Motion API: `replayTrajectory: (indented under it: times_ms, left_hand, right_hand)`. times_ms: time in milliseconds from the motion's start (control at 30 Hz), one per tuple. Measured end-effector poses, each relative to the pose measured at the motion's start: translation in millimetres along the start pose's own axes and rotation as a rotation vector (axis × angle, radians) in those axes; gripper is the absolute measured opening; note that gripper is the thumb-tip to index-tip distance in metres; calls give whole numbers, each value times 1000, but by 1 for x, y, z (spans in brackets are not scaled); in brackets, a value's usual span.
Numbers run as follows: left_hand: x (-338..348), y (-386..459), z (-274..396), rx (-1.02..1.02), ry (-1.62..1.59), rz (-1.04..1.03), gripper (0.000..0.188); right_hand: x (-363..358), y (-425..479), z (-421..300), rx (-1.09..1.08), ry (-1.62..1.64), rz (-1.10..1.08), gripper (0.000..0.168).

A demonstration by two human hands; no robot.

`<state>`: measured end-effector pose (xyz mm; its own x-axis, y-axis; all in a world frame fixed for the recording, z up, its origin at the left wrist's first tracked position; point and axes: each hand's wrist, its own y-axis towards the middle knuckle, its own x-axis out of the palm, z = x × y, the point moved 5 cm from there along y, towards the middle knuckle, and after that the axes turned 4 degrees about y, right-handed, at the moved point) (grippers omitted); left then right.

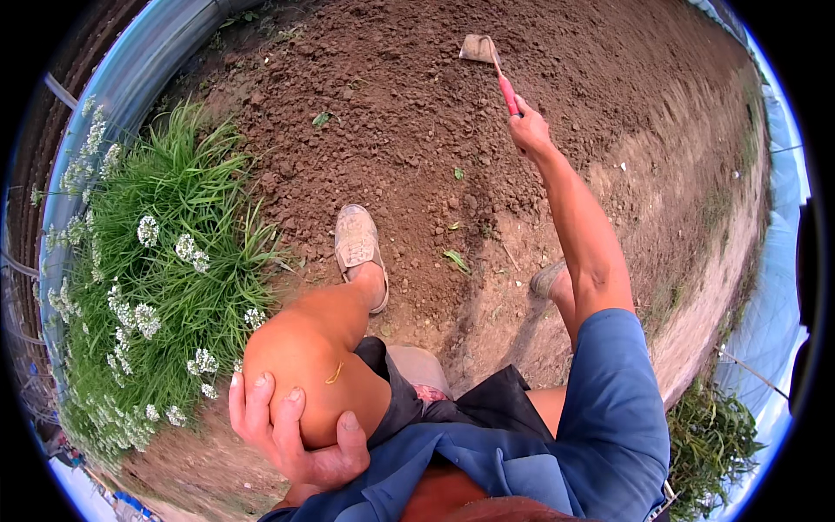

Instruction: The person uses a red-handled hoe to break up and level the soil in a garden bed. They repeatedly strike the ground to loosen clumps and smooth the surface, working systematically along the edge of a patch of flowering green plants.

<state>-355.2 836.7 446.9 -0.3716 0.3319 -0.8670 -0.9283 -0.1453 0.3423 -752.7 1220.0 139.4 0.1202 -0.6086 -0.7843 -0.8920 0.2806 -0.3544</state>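
Note:
My right hand (530,132) grips the red handle (508,96) of a short hand hoe, with the arm stretched out ahead. The hoe's broad metal blade (476,49) rests on or just over the loose brown soil (391,98); which of the two I cannot tell. My left hand (300,434) lies spread over my bent left knee (300,372) and holds no tool. A thin yellowish strand (334,373) clings to that knee. Between my feet, a few torn green leaves (456,261) lie on the ground.
A dense clump of grassy plants (189,189) with white flower heads (148,231) grows on the left. Behind it runs blue plastic sheeting (140,72); more sheeting (770,280) borders the right. My left shoe (357,238) stands on the soil. Leafy plants (708,437) grow at lower right.

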Motion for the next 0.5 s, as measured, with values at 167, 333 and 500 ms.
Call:
replayTrajectory:
  times_ms: [167,333,500]
  left_hand:
    - [8,14,-3,65,-14,52,55]
    - [13,27,-7,33,-31,31,53]
    - [12,31,-13,40,-25,15,53]
  right_hand:
    - [-12,-1,-11,-114,-34,40,58]
    - [18,-5,-44,-26,24,-61,61]
    - [61,-25,-108,-103,-40,-322,59]
